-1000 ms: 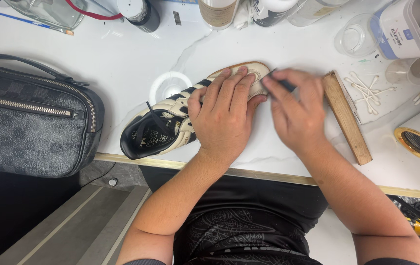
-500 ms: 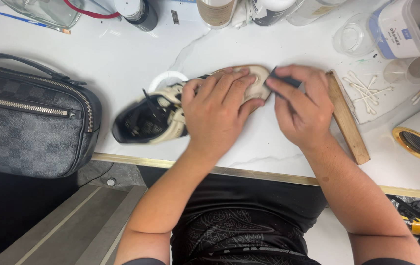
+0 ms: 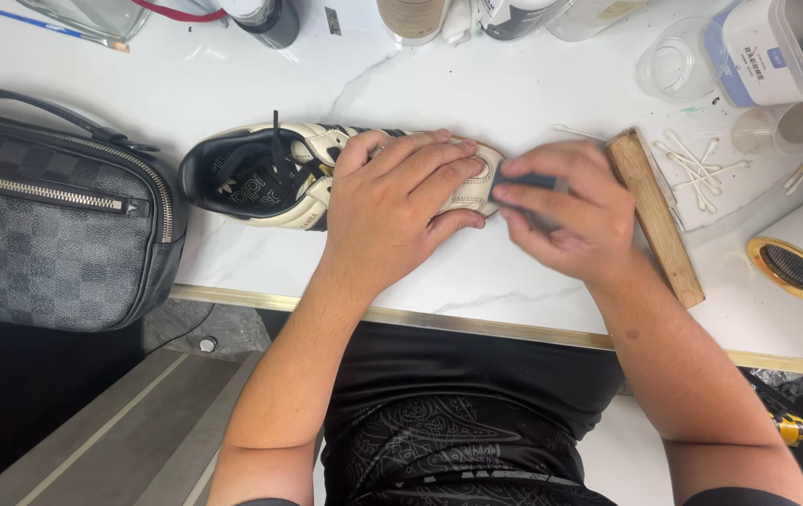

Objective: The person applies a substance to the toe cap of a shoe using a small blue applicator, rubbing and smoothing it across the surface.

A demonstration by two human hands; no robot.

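Cream shoe (image 3: 275,173), one; two hands, left hand (image 3: 392,211), right hand (image 3: 570,211)

Cream sneaker (image 3: 298,173) lies sideways on the white table (image 3: 232,94).

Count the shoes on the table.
1. A cream sneaker with black lining lies on the white table, its toe under the left hand. Beside the toe, the right hand.

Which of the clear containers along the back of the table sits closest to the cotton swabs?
The small clear plastic cup at the right, just above the cotton swabs. The round clear jar sits farther back, and the others line the far edge.
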